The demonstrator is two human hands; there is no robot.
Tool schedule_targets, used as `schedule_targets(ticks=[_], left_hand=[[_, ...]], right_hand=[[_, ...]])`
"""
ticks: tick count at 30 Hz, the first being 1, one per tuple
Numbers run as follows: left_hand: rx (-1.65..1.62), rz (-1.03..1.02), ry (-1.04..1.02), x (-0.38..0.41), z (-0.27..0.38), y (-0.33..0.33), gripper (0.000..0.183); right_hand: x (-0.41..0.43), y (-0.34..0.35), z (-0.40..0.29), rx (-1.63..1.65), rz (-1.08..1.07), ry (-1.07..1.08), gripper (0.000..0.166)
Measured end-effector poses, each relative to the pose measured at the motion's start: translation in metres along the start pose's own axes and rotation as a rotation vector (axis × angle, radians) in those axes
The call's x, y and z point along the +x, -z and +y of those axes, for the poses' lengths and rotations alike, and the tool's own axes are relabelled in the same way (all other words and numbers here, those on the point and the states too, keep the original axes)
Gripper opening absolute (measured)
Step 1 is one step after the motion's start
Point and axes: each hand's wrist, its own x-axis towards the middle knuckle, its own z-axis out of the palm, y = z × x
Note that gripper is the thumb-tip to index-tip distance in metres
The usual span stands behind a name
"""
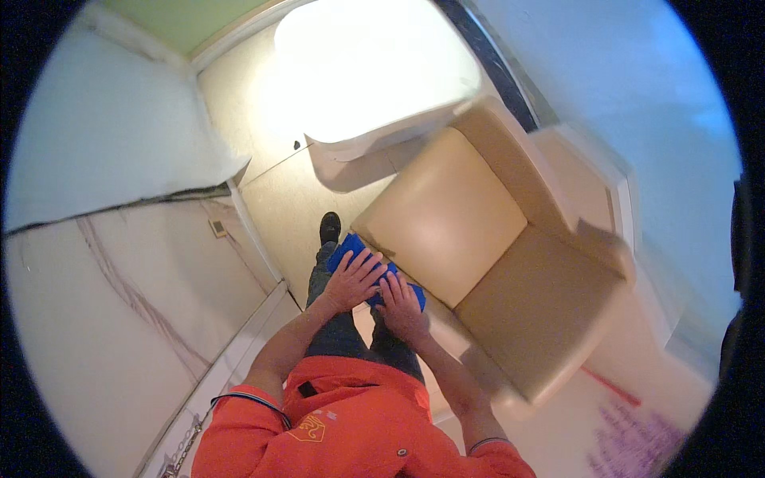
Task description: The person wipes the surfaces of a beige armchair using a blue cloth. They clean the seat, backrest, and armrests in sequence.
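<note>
A blue cloth (348,244) is bunched at the near side of a tan armchair (442,215), below my hands. My left hand (354,281) lies over the cloth's left part with its fingers stretched out and spread. Close beside it, my right hand (403,308) holds the right part, its fingers bent over the fabric. Both palms face down, and the cloth's underside is hidden. A dark mark or shadow (388,253) shows on the seat's edge just past my fingertips.
Beyond the armchair stands a table with a glaring white top (376,71) and rounded corners. A marble-patterned wall (137,275) runs along the left. My black shoe (330,228) is on the pale floor (269,209), which bears a small dark object (296,145).
</note>
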Motion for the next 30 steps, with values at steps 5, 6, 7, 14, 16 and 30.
schedule_targets(ticks=[5, 6, 7, 14, 16, 30], left_hand=[[-0.354, 0.111, 0.366, -0.004, -0.029, 0.015, 0.058], [-0.454, 0.163, 0.461, -0.004, -0.027, 0.015, 0.058], [-0.578, 0.24, 0.555, -0.007, -0.021, 0.009, 0.057], [-0.936, 0.252, 0.857, -0.001, -0.03, -0.039, 0.041], [-0.83, 0.141, 0.738, -0.007, -0.045, -0.074, 0.041], [-1.032, -0.054, 0.48, -0.054, -0.113, -0.205, 0.051]], right_hand=[[0.062, 0.003, -0.019, 0.04, -0.082, 0.03, 0.073], [0.068, 0.004, -0.02, 0.053, -0.073, 0.04, 0.072], [0.075, 0.007, -0.023, 0.064, -0.105, 0.03, 0.071], [0.112, 0.03, -0.037, 0.131, -0.265, -0.032, 0.066], [0.132, 0.034, -0.045, 0.123, -0.319, -0.055, 0.067], [0.235, -0.021, -0.052, -0.175, -0.756, -0.129, 0.07]])
